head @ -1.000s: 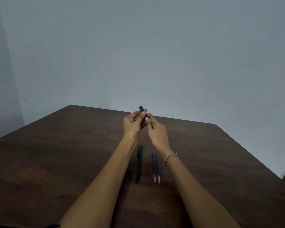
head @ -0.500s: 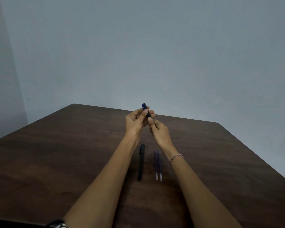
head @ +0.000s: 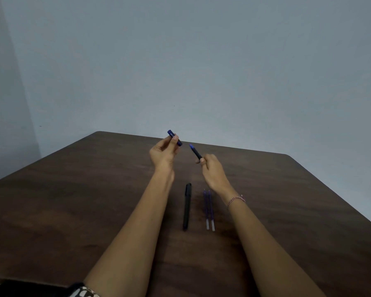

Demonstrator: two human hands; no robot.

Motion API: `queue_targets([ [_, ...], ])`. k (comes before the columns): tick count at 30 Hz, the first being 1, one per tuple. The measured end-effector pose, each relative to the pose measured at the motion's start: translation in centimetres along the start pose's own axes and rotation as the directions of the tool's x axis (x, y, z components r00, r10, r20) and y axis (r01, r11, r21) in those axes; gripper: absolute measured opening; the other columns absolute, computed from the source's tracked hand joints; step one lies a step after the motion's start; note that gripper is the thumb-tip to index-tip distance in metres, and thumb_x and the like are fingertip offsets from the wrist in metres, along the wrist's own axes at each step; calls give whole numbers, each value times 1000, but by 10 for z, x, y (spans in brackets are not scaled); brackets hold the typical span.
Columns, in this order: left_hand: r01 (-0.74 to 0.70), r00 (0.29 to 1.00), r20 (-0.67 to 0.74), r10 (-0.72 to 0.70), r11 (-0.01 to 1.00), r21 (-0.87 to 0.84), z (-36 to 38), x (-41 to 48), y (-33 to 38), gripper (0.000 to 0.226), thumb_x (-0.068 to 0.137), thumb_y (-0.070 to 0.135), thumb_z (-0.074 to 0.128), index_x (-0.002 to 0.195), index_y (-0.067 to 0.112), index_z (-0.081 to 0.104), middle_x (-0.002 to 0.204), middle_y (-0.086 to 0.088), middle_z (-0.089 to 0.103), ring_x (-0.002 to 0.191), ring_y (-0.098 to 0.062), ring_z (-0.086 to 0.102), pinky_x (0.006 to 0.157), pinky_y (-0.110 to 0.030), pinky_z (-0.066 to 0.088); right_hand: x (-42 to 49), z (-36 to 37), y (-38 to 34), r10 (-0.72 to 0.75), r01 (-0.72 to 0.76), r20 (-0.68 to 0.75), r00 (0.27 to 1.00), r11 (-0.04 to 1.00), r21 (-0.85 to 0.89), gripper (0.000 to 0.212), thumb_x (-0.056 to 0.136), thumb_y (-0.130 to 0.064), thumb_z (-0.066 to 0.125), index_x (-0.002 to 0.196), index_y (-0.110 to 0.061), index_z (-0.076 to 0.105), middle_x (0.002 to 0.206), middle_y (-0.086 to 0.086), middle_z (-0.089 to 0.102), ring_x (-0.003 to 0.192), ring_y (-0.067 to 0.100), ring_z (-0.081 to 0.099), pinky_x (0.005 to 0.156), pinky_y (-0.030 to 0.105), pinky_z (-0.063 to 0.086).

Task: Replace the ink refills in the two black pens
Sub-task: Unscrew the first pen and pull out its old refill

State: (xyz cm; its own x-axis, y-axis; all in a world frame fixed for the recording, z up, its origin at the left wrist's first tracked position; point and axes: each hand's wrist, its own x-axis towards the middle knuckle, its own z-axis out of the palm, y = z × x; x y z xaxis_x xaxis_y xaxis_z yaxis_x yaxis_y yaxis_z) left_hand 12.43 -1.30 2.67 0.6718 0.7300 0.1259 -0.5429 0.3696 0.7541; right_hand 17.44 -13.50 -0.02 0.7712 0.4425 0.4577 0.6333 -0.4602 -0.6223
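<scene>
two hands are seen raised above the far middle of the tabletop [head: 73,200], held apart with a gap between them. the left hand [head: 163,154] is curled, and a short dark blue cap [head: 175,137] is pinched between its thumb and fingertips, the cap tilted with its upper end toward the far left corner. the right hand [head: 212,170] is curled too, and the uncapped black pen [head: 196,153] is gripped by its lower end. the pen's blue tip is pointed up and left, toward the cap, but the two are not touching. how much of the barrel is hidden inside the right hand cannot be told. a second black pen [head: 187,206], capped, is laid flat around the middle of the tabletop, lengthwise from far edge to near edge, between the two forearms. two purple refills [head: 208,209] are laid just beside it on its right, side by side and parallel to it, pale ends toward the near edge. whether they touch each other cannot be told. a thin beaded bracelet [head: 236,199] is worn on the right wrist. a patterned sleeve [head: 84,293] is seen at the near edge, by the left elbow. a plain grey-blue wall [head: 201,61] is seen behind the far edge.
</scene>
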Motion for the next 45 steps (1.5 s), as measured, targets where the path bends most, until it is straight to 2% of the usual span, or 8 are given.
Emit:
queue_targets([
  [6,20,1000,-21,-10,834,551,-19,17,-1,40,76,5,74,114,6,64,108,-13,65,97,-24,64,82,-33,56,2,-6,5,106,-101,-64,992,993,66,31,101,-9,32,119,-5,56,122,14,43,74,6,43,58,-3,34],
  [11,-61,992,76,-105,138,989,-30,11,6,32,76,27,76,107,25,70,110,-1,68,103,-17,62,82,-27,48,4,-8,3,143,-137,-77,987,988,68,30,101,-12,37,119,-11,61,122,14,49,118,29,45,103,36,38],
  [15,-76,991,67,-119,-69,995,-26,8,10,32,75,33,76,104,22,71,106,-2,69,101,-20,62,80,-29,50,5,-8,5,109,-101,-111,988,992,76,29,99,-15,43,121,-10,62,117,12,54,96,18,49,74,7,39],
  [20,-85,994,72,-83,-157,984,-22,5,6,30,74,27,78,100,14,71,104,-8,68,99,-25,62,70,-28,46,7,-8,6,108,-90,-160,981,989,116,30,99,-14,43,122,-8,62,112,10,55,75,6,45,58,7,35],
  [26,-66,997,65,-53,-24,998,-24,8,0,36,70,30,81,96,9,69,100,-10,68,97,-26,62,74,-31,50,8,-7,7,148,-117,-166,975,976,185,28,98,-15,47,121,-9,63,112,7,58,79,3,49,58,-1,37],
  [34,-122,972,235,-20,811,572,1,-2,-5,30,92,7,55,122,7,59,122,-8,61,112,-16,55,101,-34,45,3,-6,2,163,-182,85,983,798,575,24,99,-8,43,112,-7,64,85,2,67,79,10,63,76,20,55],
  [39,-93,931,363,-41,935,343,24,-24,-6,30,99,5,38,122,2,56,108,-6,64,89,-7,62,66,-20,50,0,-10,-9,89,-110,65,994,754,648,19,97,-10,47,92,-17,65,83,2,68,77,11,65,77,24,56],
  [45,-112,894,445,-47,939,325,30,-16,-8,24,96,2,44,112,1,61,103,-16,67,81,-14,67,58,-23,50,-2,-13,-5,109,-102,35,993,709,698,19,98,-12,47,93,-14,65,84,6,67,81,18,63,82,32,54],
])
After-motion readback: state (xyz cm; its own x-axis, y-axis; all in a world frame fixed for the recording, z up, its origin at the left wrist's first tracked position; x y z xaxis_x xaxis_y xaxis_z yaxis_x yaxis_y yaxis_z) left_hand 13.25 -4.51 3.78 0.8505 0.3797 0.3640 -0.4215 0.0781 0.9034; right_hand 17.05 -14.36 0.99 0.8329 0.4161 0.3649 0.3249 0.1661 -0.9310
